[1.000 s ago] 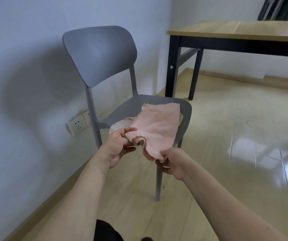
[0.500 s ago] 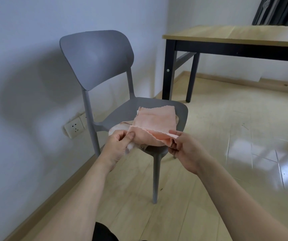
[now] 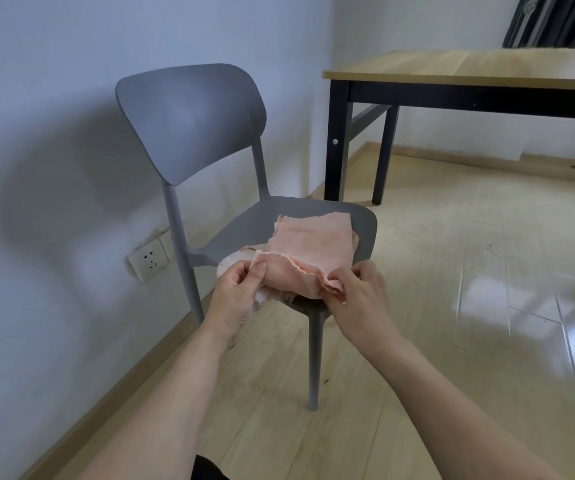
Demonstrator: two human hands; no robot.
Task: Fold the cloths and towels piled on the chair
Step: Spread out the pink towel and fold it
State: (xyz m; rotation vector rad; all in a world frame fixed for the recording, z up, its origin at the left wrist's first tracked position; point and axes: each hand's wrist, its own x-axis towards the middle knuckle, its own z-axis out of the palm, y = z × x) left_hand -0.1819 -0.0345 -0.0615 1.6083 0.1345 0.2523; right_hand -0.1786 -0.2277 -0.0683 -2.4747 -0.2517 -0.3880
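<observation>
A pink cloth [image 3: 314,244] lies on the seat of a grey plastic chair [image 3: 192,119]. Its near edge is lifted off the seat's front. My left hand [image 3: 241,292] pinches the cloth's near left corner between thumb and fingers. My right hand [image 3: 355,292] pinches the near right corner. A paler cloth [image 3: 230,266] shows beneath the pink one at the seat's left front, partly hidden by my left hand.
A wooden table with black legs [image 3: 338,140] stands behind the chair to the right. The white wall with a socket [image 3: 149,261] runs along the left. Light wooden floor [image 3: 452,306] spreads to the right and front.
The hanging near edge of the pink cloth has been raised and stretched out between both hands above the seat's front. My right hand rose from below the seat.
</observation>
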